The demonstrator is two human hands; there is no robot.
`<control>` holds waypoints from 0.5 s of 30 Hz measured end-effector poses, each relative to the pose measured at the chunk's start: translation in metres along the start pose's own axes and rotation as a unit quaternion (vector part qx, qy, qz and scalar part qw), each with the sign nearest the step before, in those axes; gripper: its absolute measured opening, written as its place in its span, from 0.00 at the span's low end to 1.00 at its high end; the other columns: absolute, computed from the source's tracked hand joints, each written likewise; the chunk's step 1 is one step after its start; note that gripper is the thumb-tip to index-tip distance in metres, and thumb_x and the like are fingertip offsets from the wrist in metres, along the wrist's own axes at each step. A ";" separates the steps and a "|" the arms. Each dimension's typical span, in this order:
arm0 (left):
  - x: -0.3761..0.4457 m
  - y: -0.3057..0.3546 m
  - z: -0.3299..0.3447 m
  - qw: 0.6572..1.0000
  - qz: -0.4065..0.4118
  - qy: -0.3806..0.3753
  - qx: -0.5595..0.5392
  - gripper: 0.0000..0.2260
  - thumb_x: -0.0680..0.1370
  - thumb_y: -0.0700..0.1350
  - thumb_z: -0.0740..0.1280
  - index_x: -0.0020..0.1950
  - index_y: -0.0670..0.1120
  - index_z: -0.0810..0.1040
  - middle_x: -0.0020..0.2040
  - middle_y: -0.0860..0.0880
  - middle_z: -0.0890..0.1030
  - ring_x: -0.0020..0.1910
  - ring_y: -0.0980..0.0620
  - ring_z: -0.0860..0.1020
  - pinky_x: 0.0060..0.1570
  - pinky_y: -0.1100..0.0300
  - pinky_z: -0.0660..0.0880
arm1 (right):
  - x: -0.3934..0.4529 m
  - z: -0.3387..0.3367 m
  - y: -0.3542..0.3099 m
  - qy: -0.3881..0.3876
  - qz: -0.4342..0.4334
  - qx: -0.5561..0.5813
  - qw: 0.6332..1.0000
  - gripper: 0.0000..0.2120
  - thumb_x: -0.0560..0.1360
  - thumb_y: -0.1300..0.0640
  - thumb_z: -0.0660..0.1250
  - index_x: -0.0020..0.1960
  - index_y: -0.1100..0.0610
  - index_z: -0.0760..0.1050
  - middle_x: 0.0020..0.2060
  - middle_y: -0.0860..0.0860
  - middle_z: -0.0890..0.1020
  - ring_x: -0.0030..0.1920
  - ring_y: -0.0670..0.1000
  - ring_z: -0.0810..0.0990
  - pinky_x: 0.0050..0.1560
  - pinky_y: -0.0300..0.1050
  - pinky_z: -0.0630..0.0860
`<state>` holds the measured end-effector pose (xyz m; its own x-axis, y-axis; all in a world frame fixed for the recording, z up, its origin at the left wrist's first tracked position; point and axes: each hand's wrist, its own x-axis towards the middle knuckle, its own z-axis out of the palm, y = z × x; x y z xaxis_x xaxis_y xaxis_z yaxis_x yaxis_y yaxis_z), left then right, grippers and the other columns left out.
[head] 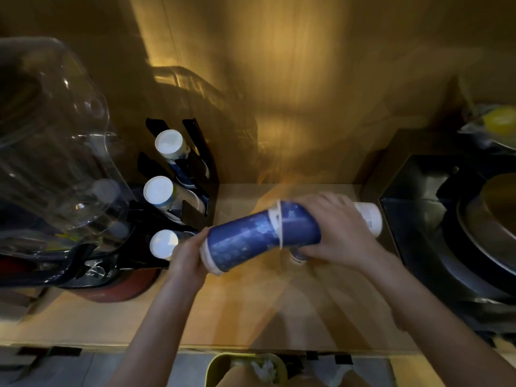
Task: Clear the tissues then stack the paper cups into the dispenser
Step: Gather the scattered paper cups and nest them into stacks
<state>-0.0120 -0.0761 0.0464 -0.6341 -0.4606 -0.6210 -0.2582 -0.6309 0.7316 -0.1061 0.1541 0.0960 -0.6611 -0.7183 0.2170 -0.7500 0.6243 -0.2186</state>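
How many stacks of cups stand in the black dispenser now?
3: back stack, middle stack, front stack beside the left hand. Cups lower in the dispenser may be hidden.

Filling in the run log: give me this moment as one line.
stage: stacking | left hand: grips blue cup stack at its base | right hand: grips its other end | dispenser: three slots loaded

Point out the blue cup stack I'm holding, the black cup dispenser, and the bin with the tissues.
blue cup stack [245, 241], head view, on its blue side wall
black cup dispenser [208, 163], head view, on its right upright
bin [213, 367], head view, on its yellow-green rim
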 end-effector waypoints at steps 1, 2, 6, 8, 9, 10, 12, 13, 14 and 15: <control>0.001 0.002 -0.003 0.999 -0.022 -0.011 -0.021 0.13 0.79 0.45 0.58 0.57 0.40 0.76 0.50 0.42 0.80 0.46 0.46 0.78 0.45 0.52 0.74 | -0.001 -0.008 0.007 0.018 0.033 0.031 0.999 0.38 0.58 0.44 0.75 0.64 0.48 0.66 0.58 0.46 0.76 0.59 0.50 0.72 0.55 0.43 0.64; 0.002 0.003 -0.004 0.998 -0.040 -0.024 -0.043 0.12 0.80 0.45 0.55 0.52 0.42 0.76 0.47 0.44 0.80 0.45 0.47 0.78 0.46 0.52 0.72 | -0.002 -0.015 0.014 0.043 0.071 0.076 0.994 0.38 0.57 0.44 0.76 0.64 0.47 0.66 0.58 0.45 0.75 0.59 0.49 0.72 0.56 0.44 0.66; -0.001 0.001 0.001 0.991 -0.065 -0.041 -0.109 0.12 0.80 0.45 0.54 0.45 0.44 0.74 0.34 0.47 0.85 0.35 0.50 0.82 0.49 0.51 0.73 | -0.008 -0.027 0.031 0.192 0.215 0.349 0.892 0.41 0.61 0.54 0.78 0.68 0.50 0.61 0.62 0.42 0.69 0.61 0.42 0.69 0.58 0.38 0.71; -0.002 -0.003 0.006 0.986 -0.079 -0.051 -0.138 0.10 0.80 0.44 0.55 0.49 0.43 0.74 0.41 0.46 0.83 0.41 0.50 0.81 0.46 0.51 0.73 | -0.007 -0.023 0.034 0.258 0.249 0.444 0.822 0.37 0.65 0.57 0.75 0.68 0.51 0.61 0.61 0.43 0.71 0.58 0.38 0.73 0.55 0.33 0.74; -0.001 -0.007 0.007 0.985 -0.082 -0.052 -0.145 0.09 0.80 0.44 0.55 0.52 0.43 0.73 0.46 0.46 0.81 0.44 0.49 0.79 0.47 0.51 0.72 | -0.007 -0.019 0.033 0.277 0.256 0.470 0.798 0.35 0.66 0.59 0.74 0.67 0.50 0.61 0.59 0.42 0.72 0.55 0.34 0.74 0.51 0.29 0.75; -0.002 -0.009 0.010 0.983 -0.083 -0.057 -0.151 0.09 0.80 0.44 0.55 0.55 0.43 0.73 0.48 0.46 0.80 0.47 0.49 0.78 0.49 0.51 0.72 | -0.007 -0.013 0.033 0.286 0.261 0.487 0.783 0.34 0.66 0.61 0.74 0.66 0.49 0.61 0.56 0.39 0.72 0.52 0.30 0.74 0.47 0.26 0.75; -0.003 -0.014 0.012 0.986 -0.066 -0.061 -0.140 0.09 0.80 0.44 0.56 0.56 0.43 0.73 0.50 0.45 0.79 0.49 0.48 0.78 0.48 0.51 0.73 | -0.007 0.002 0.030 0.283 0.273 0.505 0.769 0.36 0.65 0.62 0.75 0.66 0.48 0.60 0.54 0.38 0.71 0.50 0.29 0.74 0.45 0.23 0.73; -0.003 -0.016 0.012 0.991 -0.047 -0.052 -0.118 0.09 0.79 0.44 0.57 0.56 0.43 0.73 0.50 0.45 0.79 0.49 0.48 0.78 0.47 0.51 0.73 | -0.007 0.010 0.028 0.278 0.278 0.510 0.765 0.36 0.65 0.63 0.75 0.66 0.48 0.61 0.54 0.39 0.71 0.51 0.32 0.74 0.44 0.23 0.73; -0.002 -0.018 0.012 0.994 -0.024 -0.040 -0.096 0.10 0.79 0.44 0.57 0.58 0.43 0.72 0.50 0.45 0.79 0.49 0.48 0.78 0.45 0.53 0.74 | -0.008 0.018 0.027 0.272 0.284 0.513 0.763 0.36 0.64 0.63 0.76 0.65 0.48 0.61 0.54 0.39 0.72 0.52 0.34 0.73 0.45 0.23 0.73; -0.002 -0.019 0.012 0.997 0.001 -0.026 -0.076 0.12 0.79 0.44 0.58 0.60 0.42 0.71 0.51 0.44 0.79 0.48 0.49 0.78 0.44 0.53 0.74 | -0.008 0.026 0.026 0.260 0.288 0.510 0.768 0.37 0.63 0.63 0.76 0.64 0.47 0.60 0.53 0.38 0.71 0.53 0.36 0.73 0.46 0.25 0.73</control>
<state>-0.0143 -0.0557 0.0368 -0.6729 -0.4307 -0.6014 -0.1469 -0.7190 0.6793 -0.1194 0.1680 0.0638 -0.9949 -0.0275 0.0975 -0.0985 0.0363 -0.9945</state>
